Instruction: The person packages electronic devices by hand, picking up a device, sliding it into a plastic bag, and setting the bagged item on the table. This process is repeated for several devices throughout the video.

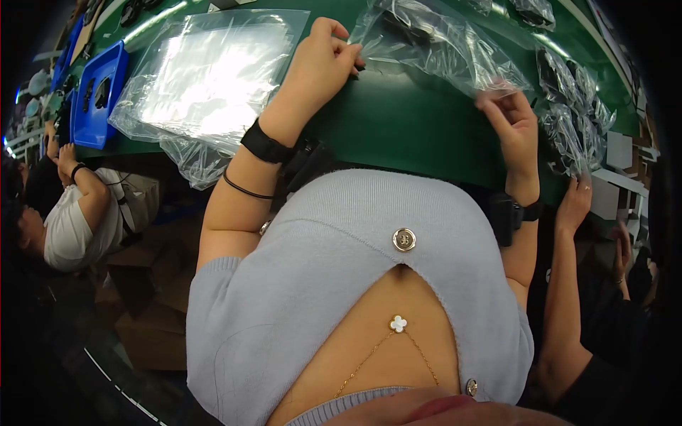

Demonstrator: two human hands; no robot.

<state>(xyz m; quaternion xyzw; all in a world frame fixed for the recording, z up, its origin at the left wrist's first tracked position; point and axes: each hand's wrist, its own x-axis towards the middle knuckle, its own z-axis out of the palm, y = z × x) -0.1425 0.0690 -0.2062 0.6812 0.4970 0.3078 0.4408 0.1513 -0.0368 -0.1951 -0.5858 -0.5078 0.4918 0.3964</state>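
Observation:
A clear plastic bag [455, 50] with a dark object [406, 25] inside lies stretched between my hands over the green table. My left hand [323, 64] pinches the bag's left edge between thumb and fingers. At the opposite end, my right hand [510, 121] has its fingers closed on the bag's near right corner, partly seen through the film. What the dark object is, I cannot make out. Left of my left forearm sits a stack of flat clear bags [213, 78], shining under the light.
A blue tray [117, 57] with small black parts stands at the left. Several bagged dark items [572, 106] lie on the right, where another person's hand [574, 202] reaches the table edge. A co-worker [85, 206] sits at the left. Cardboard boxes [153, 337] are below the table.

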